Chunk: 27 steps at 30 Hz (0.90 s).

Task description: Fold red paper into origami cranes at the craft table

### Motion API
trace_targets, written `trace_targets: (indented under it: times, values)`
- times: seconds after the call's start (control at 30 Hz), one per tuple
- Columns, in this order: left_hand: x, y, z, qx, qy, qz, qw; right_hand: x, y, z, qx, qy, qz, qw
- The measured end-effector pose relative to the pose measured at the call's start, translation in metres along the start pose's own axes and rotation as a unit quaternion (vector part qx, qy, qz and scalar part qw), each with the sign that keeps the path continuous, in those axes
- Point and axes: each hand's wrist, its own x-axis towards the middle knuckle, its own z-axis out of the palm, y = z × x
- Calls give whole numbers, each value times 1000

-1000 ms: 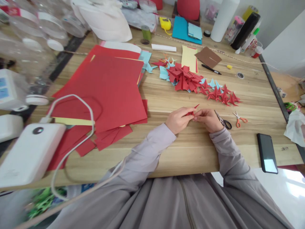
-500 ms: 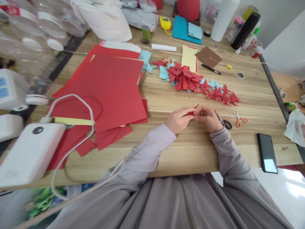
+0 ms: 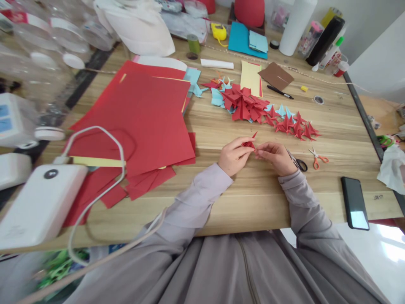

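A small folded red paper piece [image 3: 249, 145] with a pointed tip sits between the fingers of my left hand [image 3: 234, 156]. My right hand [image 3: 276, 157] pinches at the lower right corner of the same piece, its thumb and forefinger pressed together. Beyond both hands lies a heap of folded red paper shapes [image 3: 243, 103], with smaller red pointed ones [image 3: 297, 126] and light blue ones [image 3: 281, 110] to the right. Black-handled scissors [image 3: 301, 164] lie partly hidden behind my right hand.
Large red sheets [image 3: 152, 122] cover the table's left part. A white power bank [image 3: 41, 207] with a looping cable lies at the near left. Orange scissors [image 3: 317, 158] and a phone [image 3: 355, 202] are at the right. Bottles stand along the back.
My left hand has turned and shifted slightly left with the red piece, showing more of it. The fingertips of my right hand have moved slightly left and down.
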Motion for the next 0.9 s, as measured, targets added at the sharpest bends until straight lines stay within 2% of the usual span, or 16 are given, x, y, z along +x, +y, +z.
trace_targets:
  times: [0.17,0.67,0.9]
  values:
    - [-2,-1,1,-7,2,7,1000,0,1,2,-32,-12,-12,999]
    - [-1,3,-1,40,-52,44,997,2,3,3,-79,-26,-7,997]
    - [-3,3,0,22,-64,41,997,3,5,5,-102,-6,-25,994]
